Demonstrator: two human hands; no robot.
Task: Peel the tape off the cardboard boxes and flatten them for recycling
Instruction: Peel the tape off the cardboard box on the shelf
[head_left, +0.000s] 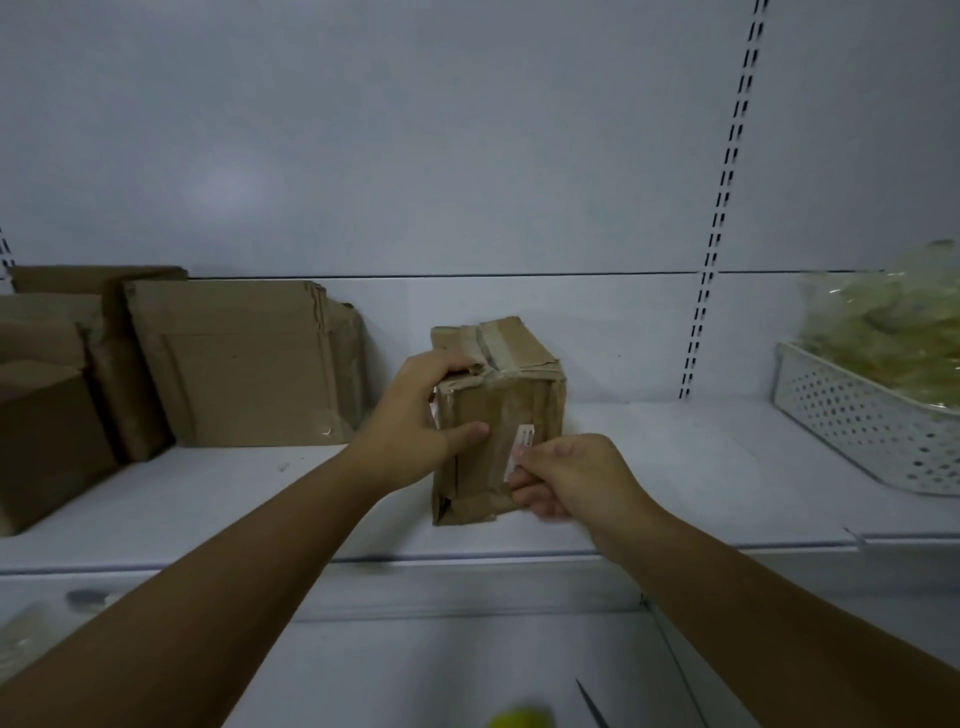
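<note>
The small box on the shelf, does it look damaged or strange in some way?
Yes. The small box is crumpled: its top edge under the left hand is crushed and torn, the tape across the top is wrinkled, and the side walls bulge. The right hand pinches at a white label.

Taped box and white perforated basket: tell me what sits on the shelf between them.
Nothing: in the head view, the shelf is bare between the taped box and the white perforated basket.

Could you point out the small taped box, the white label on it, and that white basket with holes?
small taped box (519, 358): head view, its taped top.
white label (521, 441): head view, its upper part.
white basket (857, 421): head view, its perforated front wall.
</note>
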